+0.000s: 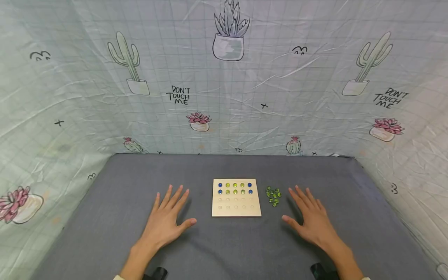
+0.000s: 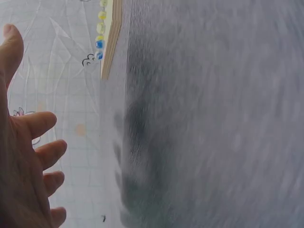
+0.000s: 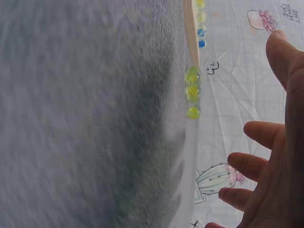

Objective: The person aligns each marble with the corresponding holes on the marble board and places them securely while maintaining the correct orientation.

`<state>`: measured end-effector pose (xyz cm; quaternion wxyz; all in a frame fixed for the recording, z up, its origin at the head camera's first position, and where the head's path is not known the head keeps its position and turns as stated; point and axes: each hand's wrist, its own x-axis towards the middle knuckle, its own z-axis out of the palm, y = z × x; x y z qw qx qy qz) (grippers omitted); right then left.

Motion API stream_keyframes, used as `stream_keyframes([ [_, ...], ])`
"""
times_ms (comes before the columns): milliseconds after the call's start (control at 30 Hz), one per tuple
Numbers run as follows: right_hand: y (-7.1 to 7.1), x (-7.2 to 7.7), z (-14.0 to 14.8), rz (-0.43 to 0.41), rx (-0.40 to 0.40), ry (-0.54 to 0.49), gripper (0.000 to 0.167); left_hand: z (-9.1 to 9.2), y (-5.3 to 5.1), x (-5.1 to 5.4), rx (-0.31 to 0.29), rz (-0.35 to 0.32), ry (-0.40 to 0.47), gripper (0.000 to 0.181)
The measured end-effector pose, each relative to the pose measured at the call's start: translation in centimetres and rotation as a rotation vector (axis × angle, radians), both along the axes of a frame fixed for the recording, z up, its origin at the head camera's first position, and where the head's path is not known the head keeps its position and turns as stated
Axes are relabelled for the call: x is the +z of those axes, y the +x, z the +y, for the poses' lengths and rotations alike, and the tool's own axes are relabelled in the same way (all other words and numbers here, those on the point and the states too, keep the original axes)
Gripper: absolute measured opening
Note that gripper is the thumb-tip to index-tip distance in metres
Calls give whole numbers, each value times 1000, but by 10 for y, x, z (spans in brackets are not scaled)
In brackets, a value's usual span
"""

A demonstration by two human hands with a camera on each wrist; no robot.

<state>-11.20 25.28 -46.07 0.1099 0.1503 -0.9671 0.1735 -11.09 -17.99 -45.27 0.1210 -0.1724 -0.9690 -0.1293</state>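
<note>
A pale wooden board [image 1: 236, 212] lies on the grey cloth between the two hands. Its two far rows hold glass marbles: blue marbles [image 1: 220, 185] at the row ends and yellow-green marbles [image 1: 235, 185] between them. The two near rows show bare round hollows. Just right of the board is a loose cluster of green marbles [image 1: 273, 195]. My left hand [image 1: 165, 221], fingers spread and holding nothing, hovers palm down left of the board. Beyond the cluster on the right, my right hand [image 1: 312, 219] is likewise spread, above the cloth and touching no marble.
Grey cloth [image 1: 210, 249] covers the table. Behind it and at both sides hangs a pale curtain [image 1: 245, 85] printed with cacti and lettering. In the left wrist view the board's edge [image 2: 113, 42] shows side-on; the right wrist view shows several clustered marbles [image 3: 192, 92].
</note>
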Motion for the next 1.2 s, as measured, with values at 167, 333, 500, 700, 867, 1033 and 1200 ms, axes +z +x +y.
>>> stream_keyframes([
  [167, 2, -4, -4, 14, 11, -58, 79, 10, 3, -4, -1, -21, 61, 84],
  [333, 2, -5, -10, 19, 14, -129, 74, 19, 4, -6, 3, -63, 148, 81],
  [500, 0, -7, -16, 8, 17, -275, 66, 29, 0, -5, -9, -64, 280, 77],
  [700, -3, -11, -22, 37, 4, -412, 53, 39, -8, -7, -31, -22, 418, 76],
  [867, -6, -15, -28, 33, -40, -508, 45, 46, -14, -13, -22, -44, 511, 73],
  [1033, -10, -17, -34, -58, -120, -595, 39, 55, -18, -23, -14, -90, 591, 71],
  [1200, -7, -20, -35, -105, -183, -658, 33, 65, -19, -34, -38, -103, 606, 71],
])
